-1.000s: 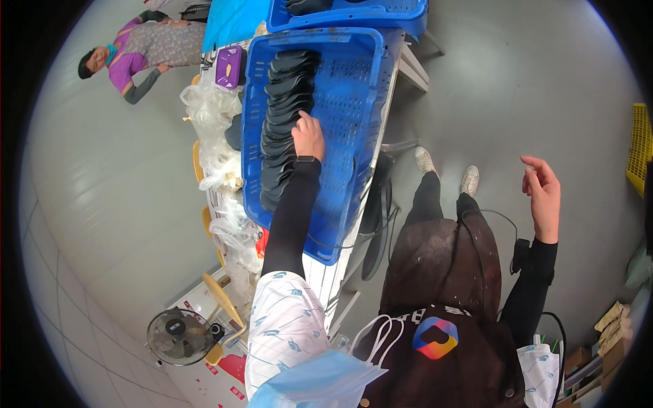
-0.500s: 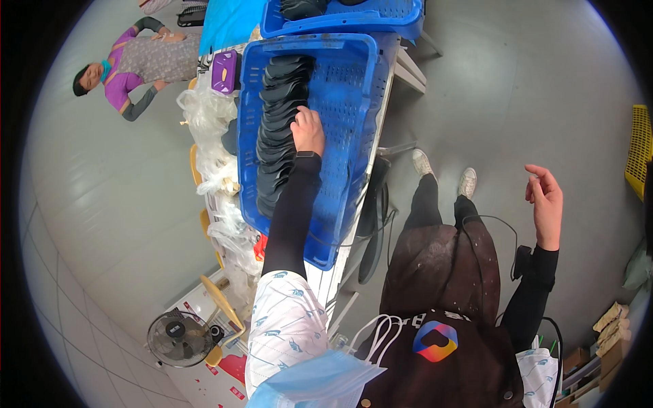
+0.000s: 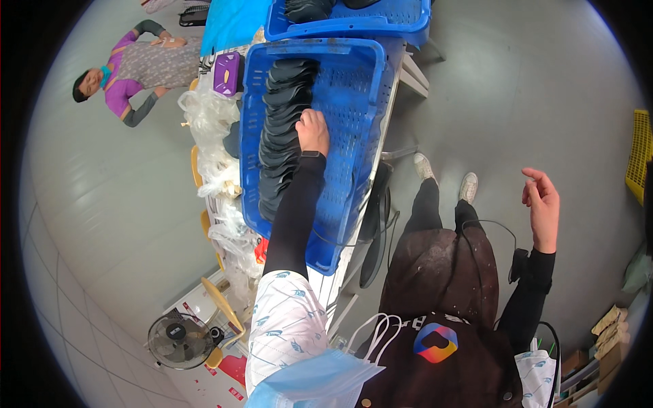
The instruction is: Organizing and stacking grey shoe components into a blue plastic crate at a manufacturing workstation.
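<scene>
A long row of thin, black, curved pieces (image 3: 277, 146) stands packed on edge along the left side of a blue plastic crate (image 3: 325, 42). I cannot make out their exact kind. My left hand (image 3: 313, 131) is at the right edge of this row, about halfway along, with its fingers curled in against the pieces. Whatever the fingertips pinch, if anything, is hidden. Away from the table, above the floor on the right, my right hand (image 3: 543, 207) hangs in the air. Its fingers are loosely bent and apart, with nothing in them.
Another blue crate (image 3: 354, 28) with black pieces adjoins at the far end. Left of the crate lie clear plastic bags (image 3: 211, 122) and a purple box (image 3: 226, 73). A person (image 3: 146, 71) stands across the table. A fan (image 3: 180, 340) is at lower left, a yellow basket (image 3: 639, 156) far right.
My left hand stays at the row, its fingers now curled in more. My right hand has barely moved. The whole view has shifted slightly.
</scene>
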`<state>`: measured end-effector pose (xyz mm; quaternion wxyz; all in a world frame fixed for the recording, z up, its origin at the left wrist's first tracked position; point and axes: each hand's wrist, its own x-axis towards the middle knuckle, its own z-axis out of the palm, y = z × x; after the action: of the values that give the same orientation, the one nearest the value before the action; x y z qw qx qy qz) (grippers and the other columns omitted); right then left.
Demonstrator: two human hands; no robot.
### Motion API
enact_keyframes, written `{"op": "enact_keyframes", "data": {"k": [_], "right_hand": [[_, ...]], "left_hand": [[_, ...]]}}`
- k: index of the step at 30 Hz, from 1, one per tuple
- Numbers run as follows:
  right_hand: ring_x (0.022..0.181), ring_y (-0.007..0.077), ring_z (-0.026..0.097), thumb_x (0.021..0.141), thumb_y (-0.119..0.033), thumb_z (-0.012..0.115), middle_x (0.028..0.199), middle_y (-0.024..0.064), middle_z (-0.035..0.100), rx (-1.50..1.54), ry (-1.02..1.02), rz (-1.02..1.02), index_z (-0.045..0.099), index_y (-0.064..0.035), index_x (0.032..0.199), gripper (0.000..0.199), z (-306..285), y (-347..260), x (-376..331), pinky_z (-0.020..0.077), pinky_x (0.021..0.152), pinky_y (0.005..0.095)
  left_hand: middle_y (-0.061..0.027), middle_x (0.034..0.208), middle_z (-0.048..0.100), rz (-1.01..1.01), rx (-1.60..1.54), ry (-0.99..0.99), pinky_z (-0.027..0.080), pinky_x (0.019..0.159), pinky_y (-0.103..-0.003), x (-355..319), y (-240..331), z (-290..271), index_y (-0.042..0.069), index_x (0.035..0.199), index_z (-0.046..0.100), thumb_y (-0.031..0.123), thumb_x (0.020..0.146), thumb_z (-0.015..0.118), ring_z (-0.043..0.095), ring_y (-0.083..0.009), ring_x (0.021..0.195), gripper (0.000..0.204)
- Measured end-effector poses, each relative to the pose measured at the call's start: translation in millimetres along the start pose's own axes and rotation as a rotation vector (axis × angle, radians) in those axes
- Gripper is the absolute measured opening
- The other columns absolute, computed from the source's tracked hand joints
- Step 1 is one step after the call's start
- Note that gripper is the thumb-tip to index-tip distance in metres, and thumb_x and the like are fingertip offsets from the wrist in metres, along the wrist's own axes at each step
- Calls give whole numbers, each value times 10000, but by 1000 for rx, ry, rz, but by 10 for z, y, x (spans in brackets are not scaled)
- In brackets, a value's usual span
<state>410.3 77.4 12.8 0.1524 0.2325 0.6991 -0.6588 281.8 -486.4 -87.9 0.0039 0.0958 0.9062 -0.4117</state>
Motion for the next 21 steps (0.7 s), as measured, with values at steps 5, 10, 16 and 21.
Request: {"op": "enact_keyframes", "data": {"k": [5, 10, 16, 21], "right_hand": [[704, 55, 505, 1036, -84, 563, 826, -39, 560, -22, 54, -3, 674, -49, 1281, 271, 9, -127, -31, 400, 642, 217], [713, 70, 529, 1035, -79, 546, 946, -4, 628, -37, 61, -45, 640, -24, 1314, 300, -48, -206, 15, 424, 643, 224], [734, 70, 540, 1034, -76, 544, 940, -1, 642, -19, 82, 8, 651, -14, 1285, 280, -219, -140, 136, 429, 658, 224], [736, 69, 543, 1031, -79, 541, 913, 1, 642, 32, 101, 14, 665, -8, 1254, 265, -6, -262, 203, 426, 659, 222]], "left_hand": [[-140, 1249, 611, 27, -63, 47, 450, 805, -371, 124, 7, -143, 88, 1133, 642, 202, 944, 566, 566, -248, 1050, 234], [-123, 1218, 614, 17, -25, 195, 470, 813, -373, 194, -95, -52, 80, 1138, 635, 189, 930, 574, 580, -254, 1071, 243], [-211, 1454, 561, 45, -45, 106, 479, 844, -373, 399, 10, -34, 43, 1244, 632, 178, 939, 549, 576, -267, 1114, 343], [-226, 1437, 560, 67, 11, -43, 465, 853, -384, 465, -74, 100, 28, 1262, 627, 237, 907, 596, 570, -279, 1110, 413]]}}
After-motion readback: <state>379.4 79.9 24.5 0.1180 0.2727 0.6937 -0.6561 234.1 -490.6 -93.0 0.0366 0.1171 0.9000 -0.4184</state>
